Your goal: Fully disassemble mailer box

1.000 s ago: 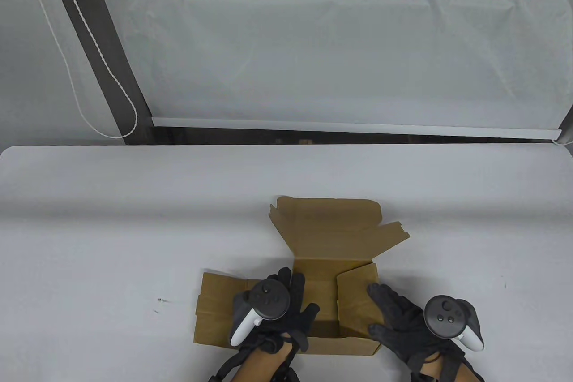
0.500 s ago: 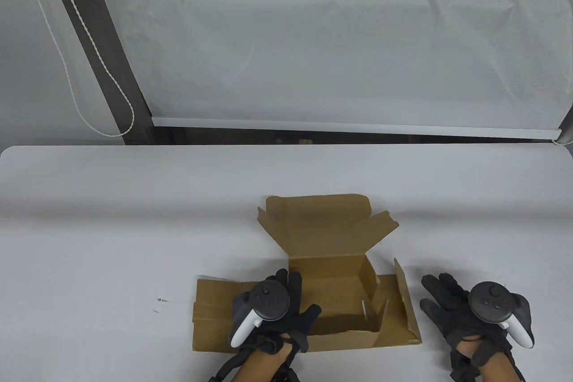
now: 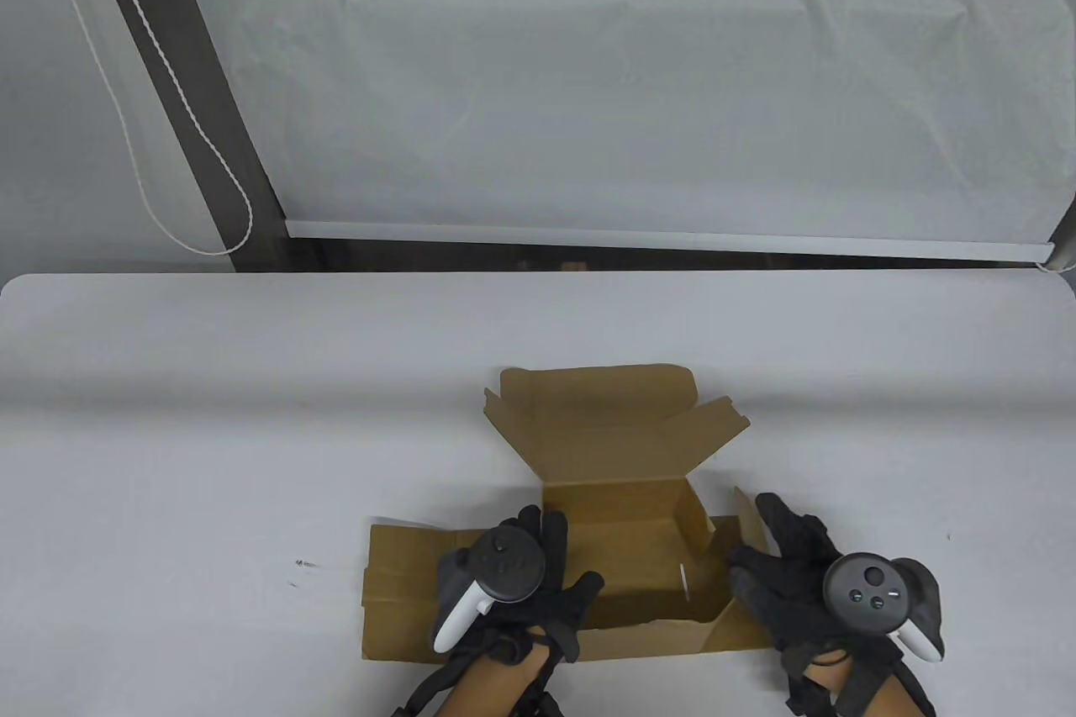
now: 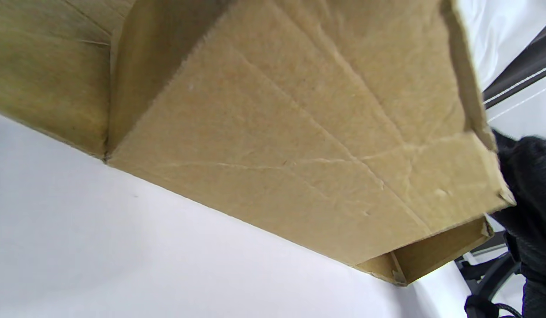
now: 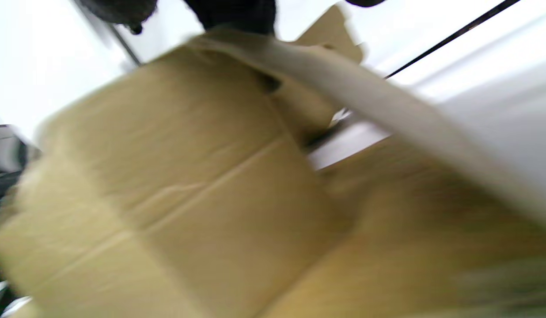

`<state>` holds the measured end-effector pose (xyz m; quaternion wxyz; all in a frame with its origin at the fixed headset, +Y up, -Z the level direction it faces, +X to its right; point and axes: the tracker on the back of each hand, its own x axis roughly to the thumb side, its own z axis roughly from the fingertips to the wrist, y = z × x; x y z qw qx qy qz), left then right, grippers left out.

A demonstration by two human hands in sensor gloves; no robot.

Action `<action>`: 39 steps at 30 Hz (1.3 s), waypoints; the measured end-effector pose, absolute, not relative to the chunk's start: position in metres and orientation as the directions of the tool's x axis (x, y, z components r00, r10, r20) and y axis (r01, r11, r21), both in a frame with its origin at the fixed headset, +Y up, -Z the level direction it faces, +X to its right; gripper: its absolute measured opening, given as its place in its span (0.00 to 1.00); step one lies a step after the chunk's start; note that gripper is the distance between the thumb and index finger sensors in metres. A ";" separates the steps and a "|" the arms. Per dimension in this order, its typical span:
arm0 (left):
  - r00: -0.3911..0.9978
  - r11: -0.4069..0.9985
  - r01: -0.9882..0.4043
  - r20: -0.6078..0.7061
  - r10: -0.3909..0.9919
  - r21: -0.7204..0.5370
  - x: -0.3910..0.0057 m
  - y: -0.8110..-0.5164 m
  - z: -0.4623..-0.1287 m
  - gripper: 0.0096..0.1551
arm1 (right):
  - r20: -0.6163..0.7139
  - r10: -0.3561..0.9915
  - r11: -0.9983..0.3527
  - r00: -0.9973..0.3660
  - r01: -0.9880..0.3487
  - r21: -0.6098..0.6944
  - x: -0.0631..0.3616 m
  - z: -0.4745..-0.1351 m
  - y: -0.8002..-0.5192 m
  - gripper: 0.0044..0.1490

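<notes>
The brown cardboard mailer box (image 3: pixel 618 532) sits near the table's front edge, its lid (image 3: pixel 593 414) open and leaning back. Its left side panel (image 3: pixel 408 582) lies flat on the table. My left hand (image 3: pixel 561 556) rests spread on the box's left edge by that panel. My right hand (image 3: pixel 756 539) is spread open over the unfolded right side panel (image 3: pixel 744 500), touching it. The left wrist view shows the box's outer front wall (image 4: pixel 299 154) and the right glove (image 4: pixel 531 198). The right wrist view is blurred, with cardboard (image 5: pixel 189 190) filling it and fingertips (image 5: pixel 237 13) at its upper edge.
The white table (image 3: pixel 210 431) extends left, right and behind the box. A small dark speck (image 3: pixel 300 564) lies left of the box. Behind the table are a blind's bottom rail (image 3: pixel 664 239), a dark post (image 3: pixel 193 78) and a hanging cord (image 3: pixel 244 221).
The right side panel swung out of the box and now slopes outward. My right hand moved off to the right, then came back onto that panel. The box shifted slightly left; my left hand stayed put.
</notes>
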<state>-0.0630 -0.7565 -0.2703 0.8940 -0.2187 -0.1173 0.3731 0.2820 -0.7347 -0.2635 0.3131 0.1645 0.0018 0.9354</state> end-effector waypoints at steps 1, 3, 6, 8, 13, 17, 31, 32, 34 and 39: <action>0.693 0.624 -0.615 0.047 0.720 -0.482 -0.063 -0.757 -0.270 0.51 | 0.279 0.625 -0.774 -0.729 -0.626 0.096 0.292 -0.264 -0.734 0.38; 0.695 0.627 -0.614 0.047 0.717 -0.480 -0.063 -0.757 -0.270 0.51 | 0.181 0.651 -0.751 -0.737 -0.660 0.010 0.311 -0.263 -0.728 0.39; 0.690 0.621 -0.619 0.045 0.723 -0.481 -0.063 -0.757 -0.270 0.49 | 0.017 0.600 -0.800 -0.800 -0.599 0.010 0.342 -0.265 -0.736 0.42; 0.690 0.621 -0.618 0.046 0.722 -0.481 -0.063 -0.757 -0.270 0.47 | -0.114 0.563 -0.811 -0.819 -0.573 0.114 0.357 -0.269 -0.754 0.44; 0.695 0.627 -0.616 0.046 0.718 -0.476 -0.063 -0.757 -0.270 0.47 | -0.171 0.533 -0.789 -0.829 -0.559 0.255 0.355 -0.275 -0.767 0.45; 0.694 0.625 -0.616 0.046 0.719 -0.479 -0.063 -0.757 -0.270 0.47 | 0.113 0.489 -0.872 -0.865 -0.485 0.061 0.325 -0.268 -0.733 0.46; 0.604 0.550 -0.725 0.001 0.797 -0.414 -0.080 -0.752 -0.273 0.46 | 0.615 0.419 -0.905 -0.668 -0.256 0.340 0.203 -0.244 -0.732 0.30; 0.600 0.555 -0.734 0.009 0.800 -0.392 -0.084 -0.749 -0.274 0.46 | 0.619 0.404 -0.910 -0.673 -0.225 0.349 0.205 -0.241 -0.731 0.29; 0.597 0.561 -0.745 0.013 0.802 -0.361 -0.092 -0.746 -0.276 0.47 | 0.644 0.379 -0.922 -0.664 -0.213 0.323 0.204 -0.240 -0.730 0.28; 0.566 0.531 -0.801 -0.063 0.822 -0.277 -0.122 -0.748 -0.285 0.48 | 0.656 0.376 -0.920 -0.654 -0.183 0.346 0.204 -0.239 -0.730 0.27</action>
